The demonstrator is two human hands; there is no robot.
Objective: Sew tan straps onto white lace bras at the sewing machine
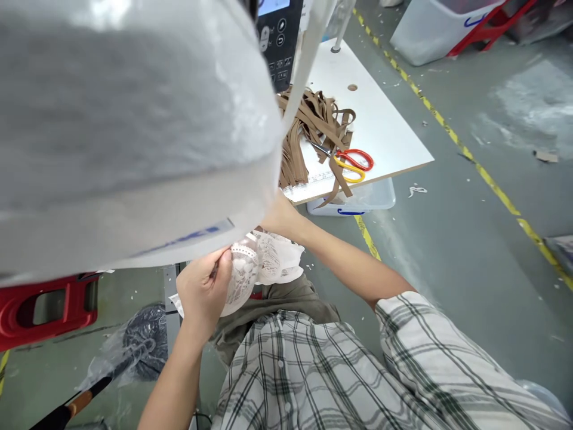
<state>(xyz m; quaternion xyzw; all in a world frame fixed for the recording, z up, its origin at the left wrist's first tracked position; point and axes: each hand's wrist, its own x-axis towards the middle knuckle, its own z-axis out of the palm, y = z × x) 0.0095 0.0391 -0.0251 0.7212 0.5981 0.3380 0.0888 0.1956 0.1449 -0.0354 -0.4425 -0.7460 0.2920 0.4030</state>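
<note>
A white lace bra (244, 278) hangs over my lap, with its cups towards me and lace edging along the top. My left hand (203, 286) pinches its upper edge between thumb and fingers at the left side. My right hand (280, 215) is at the far right end of the bra, beside the edge of the white sewing machine head (201, 221). The machine head hides the fingers of that hand, so their grip does not show. It also covers whatever lies beneath it.
On the white table (385, 125) lie brown fabric strips (322, 116) and scissors (353, 164) with red and yellow handles. A control panel (280, 45) stands above. Below the table sits a clear bin (376, 197); a red stool (45, 307) is at left.
</note>
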